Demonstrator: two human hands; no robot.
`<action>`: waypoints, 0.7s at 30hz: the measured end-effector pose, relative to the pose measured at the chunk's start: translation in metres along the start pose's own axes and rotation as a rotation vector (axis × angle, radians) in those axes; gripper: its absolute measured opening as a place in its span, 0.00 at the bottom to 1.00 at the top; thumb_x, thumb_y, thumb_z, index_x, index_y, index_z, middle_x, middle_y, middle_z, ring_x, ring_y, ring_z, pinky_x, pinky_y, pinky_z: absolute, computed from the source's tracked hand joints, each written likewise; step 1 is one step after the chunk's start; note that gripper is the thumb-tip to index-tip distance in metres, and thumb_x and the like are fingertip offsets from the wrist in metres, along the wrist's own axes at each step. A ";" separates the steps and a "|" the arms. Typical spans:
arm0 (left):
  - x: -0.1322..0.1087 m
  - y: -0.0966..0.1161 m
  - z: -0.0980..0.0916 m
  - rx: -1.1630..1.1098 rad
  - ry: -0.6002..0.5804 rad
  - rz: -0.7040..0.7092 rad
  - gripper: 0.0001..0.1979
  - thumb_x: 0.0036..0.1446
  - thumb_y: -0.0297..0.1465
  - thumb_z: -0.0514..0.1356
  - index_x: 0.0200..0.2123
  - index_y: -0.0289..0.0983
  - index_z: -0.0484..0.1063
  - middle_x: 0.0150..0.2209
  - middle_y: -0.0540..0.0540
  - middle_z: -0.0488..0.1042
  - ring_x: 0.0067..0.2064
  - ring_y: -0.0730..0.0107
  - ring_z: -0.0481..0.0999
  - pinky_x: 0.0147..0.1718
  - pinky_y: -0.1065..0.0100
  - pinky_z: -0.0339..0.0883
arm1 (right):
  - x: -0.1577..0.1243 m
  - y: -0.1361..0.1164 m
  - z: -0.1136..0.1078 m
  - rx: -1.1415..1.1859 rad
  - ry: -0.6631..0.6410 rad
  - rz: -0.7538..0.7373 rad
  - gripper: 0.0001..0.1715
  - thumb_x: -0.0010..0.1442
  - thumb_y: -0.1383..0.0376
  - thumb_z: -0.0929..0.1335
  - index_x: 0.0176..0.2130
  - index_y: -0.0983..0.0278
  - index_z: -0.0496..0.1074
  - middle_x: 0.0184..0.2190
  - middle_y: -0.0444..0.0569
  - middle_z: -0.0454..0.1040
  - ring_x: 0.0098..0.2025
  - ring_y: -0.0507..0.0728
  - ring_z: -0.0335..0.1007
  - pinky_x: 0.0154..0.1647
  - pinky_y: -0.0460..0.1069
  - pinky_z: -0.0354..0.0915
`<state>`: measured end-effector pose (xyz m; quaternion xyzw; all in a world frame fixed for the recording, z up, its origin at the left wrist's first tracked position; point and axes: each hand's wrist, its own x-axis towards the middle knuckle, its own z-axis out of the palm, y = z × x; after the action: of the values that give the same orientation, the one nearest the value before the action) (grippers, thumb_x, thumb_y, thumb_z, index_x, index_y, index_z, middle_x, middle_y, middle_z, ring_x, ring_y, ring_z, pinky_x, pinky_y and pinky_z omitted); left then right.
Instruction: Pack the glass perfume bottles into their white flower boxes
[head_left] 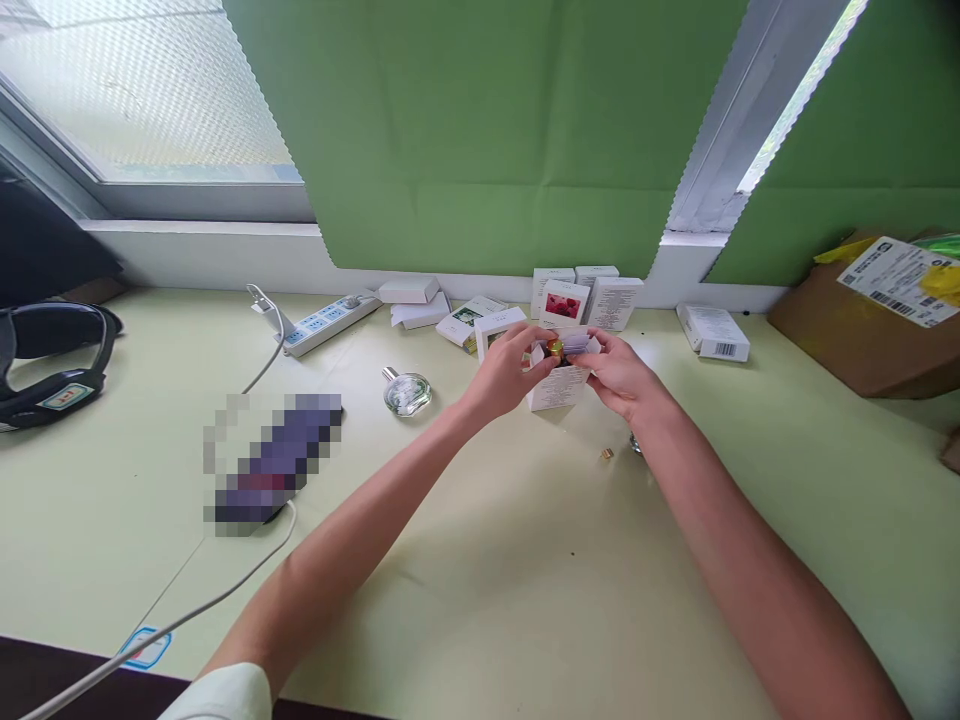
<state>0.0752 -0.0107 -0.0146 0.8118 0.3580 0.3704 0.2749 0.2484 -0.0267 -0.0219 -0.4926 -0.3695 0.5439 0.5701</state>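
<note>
A small white carton (556,392) stands upright on the table with its top flaps up. In its mouth sits a gold-capped bottle (555,347), mostly hidden by the carton. My left hand (506,368) has its thumb and fingers closed around the gold cap at the carton's left side. With my right hand (616,372), I grip the carton's right upper edge and flap. Near my right forearm lie a small gold piece (607,454) and a shiny glass object (636,443), partly covered by the arm. A clear glass perfume bottle (408,394) lies to the left.
Several white boxes (616,303) stand behind my hands, and others (411,290) lie beside a power strip (330,325). A blurred phone-like object (277,460) and a white cable (225,597) are at left. A cardboard box (862,320) sits far right, a black headset (56,365) far left.
</note>
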 end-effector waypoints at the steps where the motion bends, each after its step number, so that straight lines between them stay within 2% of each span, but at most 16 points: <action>1: 0.000 0.000 0.000 -0.006 -0.002 0.002 0.12 0.60 0.32 0.60 0.47 0.39 0.71 0.50 0.45 0.71 0.44 0.69 0.70 0.42 0.69 0.71 | 0.001 0.000 0.000 0.000 0.004 0.002 0.26 0.34 0.71 0.74 0.37 0.60 0.71 0.33 0.41 0.77 0.36 0.54 0.71 0.36 0.48 0.64; 6: 0.002 -0.001 -0.004 -0.040 -0.065 -0.012 0.13 0.60 0.34 0.60 0.48 0.40 0.70 0.51 0.46 0.72 0.46 0.67 0.69 0.44 0.67 0.69 | 0.009 0.008 -0.002 -0.011 0.030 0.002 0.24 0.36 0.71 0.71 0.38 0.60 0.70 0.31 0.42 0.76 0.36 0.55 0.71 0.34 0.49 0.63; 11: 0.002 0.000 -0.006 -0.166 -0.165 -0.114 0.18 0.65 0.41 0.53 0.54 0.42 0.66 0.53 0.45 0.70 0.44 0.67 0.71 0.44 0.64 0.67 | 0.011 0.012 -0.003 -0.041 0.047 -0.008 0.24 0.40 0.71 0.68 0.40 0.59 0.69 0.34 0.43 0.76 0.37 0.55 0.71 0.35 0.48 0.64; 15: 0.004 0.001 -0.002 -0.341 -0.146 -0.212 0.17 0.65 0.38 0.52 0.55 0.41 0.66 0.45 0.45 0.73 0.45 0.65 0.72 0.44 0.64 0.66 | 0.004 0.001 -0.006 -0.087 -0.021 0.008 0.20 0.45 0.71 0.69 0.41 0.59 0.71 0.35 0.43 0.77 0.40 0.55 0.72 0.38 0.49 0.66; 21: 0.005 0.007 -0.003 -0.460 -0.114 -0.377 0.15 0.63 0.35 0.53 0.52 0.45 0.68 0.44 0.46 0.71 0.48 0.64 0.70 0.47 0.62 0.65 | -0.003 -0.015 -0.021 -0.249 -0.207 0.053 0.18 0.54 0.68 0.70 0.46 0.56 0.73 0.46 0.44 0.77 0.47 0.56 0.72 0.49 0.55 0.68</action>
<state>0.0774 -0.0103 -0.0063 0.6671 0.3931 0.3380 0.5350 0.2722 -0.0323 -0.0121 -0.5101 -0.4777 0.5568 0.4490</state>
